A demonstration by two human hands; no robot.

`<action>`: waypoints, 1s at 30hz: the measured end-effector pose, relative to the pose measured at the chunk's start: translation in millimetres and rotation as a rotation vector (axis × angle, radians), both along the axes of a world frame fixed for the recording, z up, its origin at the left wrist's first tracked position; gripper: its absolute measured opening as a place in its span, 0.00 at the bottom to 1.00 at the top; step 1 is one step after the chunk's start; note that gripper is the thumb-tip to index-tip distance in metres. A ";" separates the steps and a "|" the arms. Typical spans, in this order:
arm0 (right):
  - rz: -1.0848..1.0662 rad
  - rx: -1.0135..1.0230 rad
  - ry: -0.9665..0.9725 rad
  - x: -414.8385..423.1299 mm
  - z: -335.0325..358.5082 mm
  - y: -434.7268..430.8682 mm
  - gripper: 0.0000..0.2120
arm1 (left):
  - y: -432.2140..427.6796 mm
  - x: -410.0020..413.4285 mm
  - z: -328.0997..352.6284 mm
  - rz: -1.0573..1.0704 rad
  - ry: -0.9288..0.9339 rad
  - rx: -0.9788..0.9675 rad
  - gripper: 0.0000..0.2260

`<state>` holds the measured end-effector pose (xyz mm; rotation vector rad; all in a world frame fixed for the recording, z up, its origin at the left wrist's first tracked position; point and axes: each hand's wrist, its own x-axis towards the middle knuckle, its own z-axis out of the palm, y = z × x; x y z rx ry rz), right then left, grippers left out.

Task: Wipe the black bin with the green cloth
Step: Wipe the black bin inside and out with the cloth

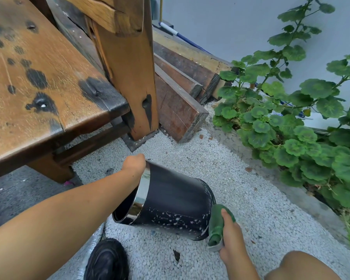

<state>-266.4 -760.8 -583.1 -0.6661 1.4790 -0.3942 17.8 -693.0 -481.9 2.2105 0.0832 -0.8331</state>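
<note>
The black bin (170, 201) is tipped on its side above white gravel, its shiny-rimmed mouth facing left and its base pointing right. White specks dot its lower side. My left hand (134, 164) grips the top of the rim and holds the bin up. My right hand (231, 237) holds the bunched green cloth (217, 225) pressed against the bin's bottom edge at the lower right.
A stained wooden table (45, 81) with a thick leg (129, 77) stands at upper left. Stacked timber planks (180, 85) lie behind it. Leafy green plants (287, 122) fill the right side by a pale wall. My black shoe (107, 259) is below the bin.
</note>
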 end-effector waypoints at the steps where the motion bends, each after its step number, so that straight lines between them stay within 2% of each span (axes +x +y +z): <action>1: -0.030 0.026 -0.033 0.8 -0.7 3.4 0.12 | 2.0 -1.2 -0.9 0.029 0.003 -0.014 0.14; 6: -0.115 0.047 -0.064 3.4 2.8 -1.0 0.16 | 4.4 -14.4 1.2 -0.038 -0.022 -0.113 0.15; 9: -0.088 0.018 -0.079 3.0 18.8 -11.7 0.13 | 8.5 -17.2 12.7 -0.241 -0.130 -0.177 0.16; 13: 0.025 -0.058 -0.067 17.8 41.4 -22.2 0.14 | 21.9 -5.9 29.7 -0.577 -0.427 -0.050 0.19; 17: 0.058 -0.085 -0.027 24.0 48.4 -27.5 0.18 | 33.3 6.1 36.4 -0.731 -0.442 0.000 0.18; 22: 0.146 -0.104 -0.015 22.4 53.8 -52.0 0.12 | 26.6 8.9 47.3 -0.663 -0.431 -0.099 0.19; 27: 0.274 -0.123 0.091 41.7 50.8 -64.5 0.19 | 19.4 1.7 30.4 -0.508 -0.437 -0.030 0.21; 30: 0.316 -0.221 0.160 57.4 54.8 -67.7 0.22 | 17.5 2.8 20.0 -0.388 -0.450 -0.025 0.22</action>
